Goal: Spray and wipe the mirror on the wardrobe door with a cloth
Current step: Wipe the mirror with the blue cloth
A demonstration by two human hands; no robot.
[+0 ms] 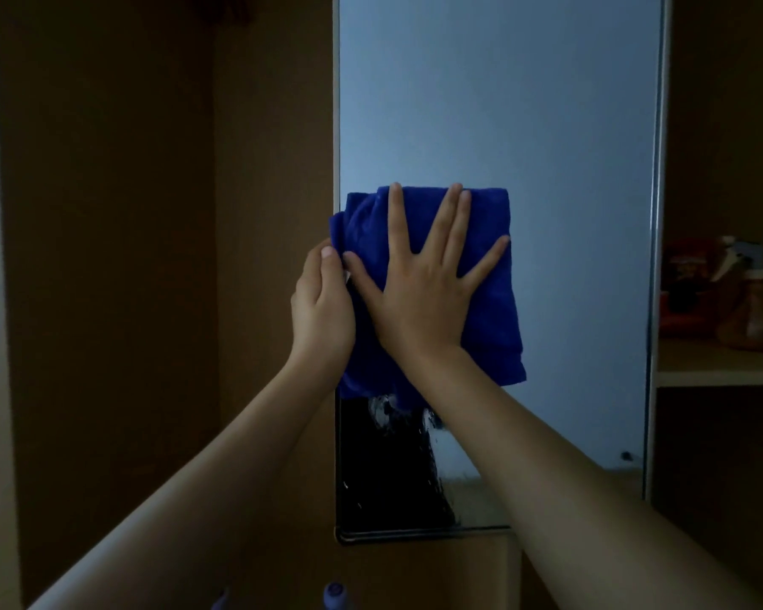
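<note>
A tall mirror (525, 103) with a thin metal frame covers the wardrobe door in front of me. A blue cloth (496, 310) lies flat against its lower middle. My right hand (423, 284) presses the cloth to the glass, fingers straight and spread. My left hand (322, 310) grips the door's left edge at the cloth's left side, with its fingers curled round that edge. Wet streaks (397, 416) show on the glass just below the cloth.
A brown wardrobe panel (150, 257) fills the left. An open shelf (719, 367) on the right carries a spray bottle (745, 297) and a red object (683, 279). Two small purple things (333, 594) sit at the bottom edge.
</note>
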